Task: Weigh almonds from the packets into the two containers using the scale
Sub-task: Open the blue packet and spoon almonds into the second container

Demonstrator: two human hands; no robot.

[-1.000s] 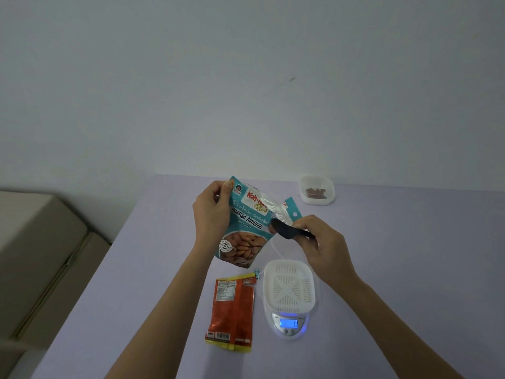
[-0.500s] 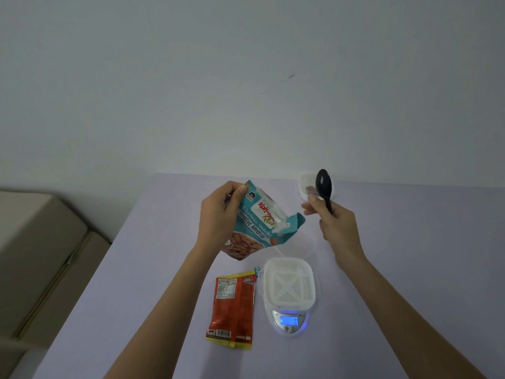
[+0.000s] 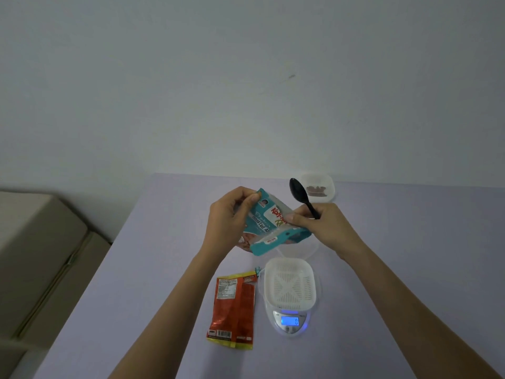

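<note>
The left hand (image 3: 228,217) holds the teal almond packet (image 3: 263,228) up above the worktop (image 3: 164,242), its fingers (image 3: 250,199) curled round the packet's top left corner, thumb on the front. The right hand (image 3: 325,225) grips the handle of a black spoon (image 3: 299,191), bowl pointing up and away, while its thumb and forefinger also pinch the packet's upper right edge. The packet is tilted, its top towards the right. Below it, the scale (image 3: 291,322) sits on the worktop with a lit blue display showing zero and a white slotted basket (image 3: 289,285) on its platform. An orange packet (image 3: 232,307) lies flat just left of the scale. At the far edge stands a small tub (image 3: 317,187) with almonds in it.
</note>
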